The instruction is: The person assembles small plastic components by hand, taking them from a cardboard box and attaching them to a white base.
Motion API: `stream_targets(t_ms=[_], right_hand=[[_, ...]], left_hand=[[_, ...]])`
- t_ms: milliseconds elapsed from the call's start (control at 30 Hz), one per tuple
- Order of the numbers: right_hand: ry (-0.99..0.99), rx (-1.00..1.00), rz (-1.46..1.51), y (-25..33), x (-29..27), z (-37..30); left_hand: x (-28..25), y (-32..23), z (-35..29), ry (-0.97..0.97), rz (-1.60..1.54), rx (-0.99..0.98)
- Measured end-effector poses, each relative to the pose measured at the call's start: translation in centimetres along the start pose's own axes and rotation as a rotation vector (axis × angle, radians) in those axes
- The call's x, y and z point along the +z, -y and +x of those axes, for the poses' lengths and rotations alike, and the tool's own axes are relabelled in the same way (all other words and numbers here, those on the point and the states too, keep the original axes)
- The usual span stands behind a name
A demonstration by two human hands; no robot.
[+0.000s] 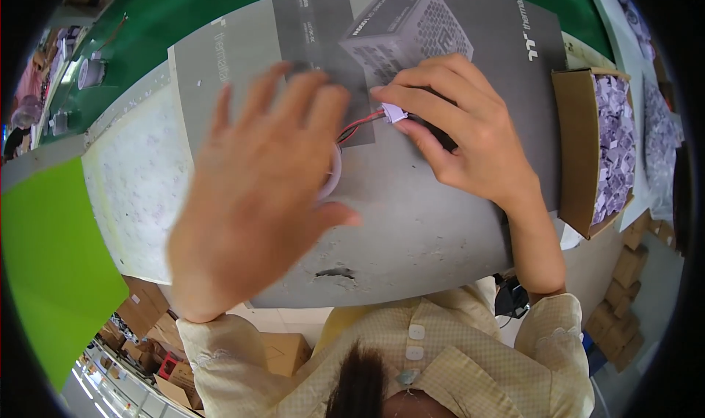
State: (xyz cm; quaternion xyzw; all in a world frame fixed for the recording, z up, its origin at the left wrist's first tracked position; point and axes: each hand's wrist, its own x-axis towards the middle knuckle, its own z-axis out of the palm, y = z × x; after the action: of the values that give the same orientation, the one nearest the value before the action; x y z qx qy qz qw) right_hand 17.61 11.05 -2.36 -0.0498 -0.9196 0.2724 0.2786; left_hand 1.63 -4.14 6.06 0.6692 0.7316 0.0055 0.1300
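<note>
My right hand [470,124] pinches a small white plug connector [394,113] between thumb and fingertips. Thin red and black wires [360,126] run from it to the left. They lead toward a round whitish part [332,174], mostly hidden behind my left hand. Blurred by motion, my left hand [257,183] hovers over that part with its fingers spread and thumb out. Nothing shows in its grasp. Beneath both hands lies a grey printed cardboard sheet [433,223], torn near its front edge.
To the right stands an open cardboard box [576,150] full of small whitish pieces [615,150]. On the green surface [158,33] at the far left sits another round translucent part [91,73] with a wire. A bright green panel [55,256] borders the table's left side.
</note>
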Motion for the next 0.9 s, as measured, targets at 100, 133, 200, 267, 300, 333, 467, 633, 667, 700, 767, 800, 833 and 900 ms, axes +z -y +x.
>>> stream_targets(t_ms=[100,133,200,267,300,333,467,633,667,700,767,800,833,900], right_hand=[[0.023,-0.005,0.000,-0.2,0.4,-0.4],[0.026,-0.006,0.000,-0.1,0.5,-0.3],[0.050,-0.034,-0.022,0.4,0.6,-0.1],[0.080,-0.015,-0.005,0.9,0.4,-0.1],[0.105,0.005,0.010,1.2,0.4,-0.2],[0.105,0.009,0.008,1.3,0.4,-0.2],[0.035,0.030,-0.018,2.0,0.1,0.4],[-0.039,0.148,0.077,0.7,-1.5,0.0],[-0.058,0.221,0.155,0.8,-1.6,-0.2],[-0.063,0.221,0.155,0.8,-1.8,-0.1],[-0.124,0.260,0.308,0.8,-2.1,0.0],[-0.127,0.264,0.303,0.8,-2.3,0.0],[-0.144,0.265,0.356,0.9,-2.4,-0.1],[-0.164,0.266,0.410,0.7,-2.6,-0.1]], left_hand=[[-1.3,0.5,-0.1,0.180,-0.039,-0.194],[-1.2,0.6,0.0,0.179,-0.041,-0.196],[-0.7,1.0,0.5,0.282,-0.113,-0.114],[-0.4,1.2,0.8,0.245,-0.175,-0.077],[-0.2,1.4,1.0,0.208,-0.233,-0.037],[0.1,1.8,1.4,0.210,-0.234,-0.033],[0.3,4.2,2.2,0.105,-0.347,0.159],[0.5,4.7,4.2,0.066,-0.711,0.149],[0.4,4.9,4.4,0.074,-0.703,0.169],[0.2,4.9,4.4,0.075,-0.698,0.172],[-0.3,4.9,4.2,0.062,-0.746,0.126],[-0.4,5.0,4.3,0.074,-0.760,0.129],[-0.4,5.0,4.3,0.077,-0.761,0.136],[-0.3,4.9,4.0,0.041,-0.795,0.150]])
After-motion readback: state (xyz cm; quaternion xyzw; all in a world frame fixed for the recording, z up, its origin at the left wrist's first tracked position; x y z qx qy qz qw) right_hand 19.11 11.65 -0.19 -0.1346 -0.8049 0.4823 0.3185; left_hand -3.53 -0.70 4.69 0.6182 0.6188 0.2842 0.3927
